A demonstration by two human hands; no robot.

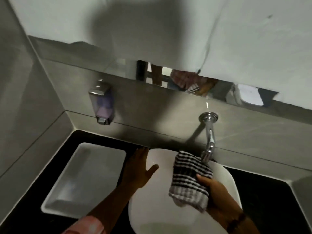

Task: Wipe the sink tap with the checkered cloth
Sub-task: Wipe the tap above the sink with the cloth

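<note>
We have one view, from the head, looking steeply down and forward at the sink (226,179) from close above. The wide lens bends the wall tiles (168,105) and tilts the scene clockwise. The tap (209,132) sits right of centre; both forearms enter from the bottom edge.

open basin (152,215) below tap (209,141); left hand (140,168) crowds its left, wall behind.

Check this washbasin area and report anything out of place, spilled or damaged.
Nothing stands out. The soap dispenser hangs straight on the wall, the tap looks intact, and the sink shows no spill. The right hand holds the checkered cloth by the spout; the left hand rests open on the rim.
</note>
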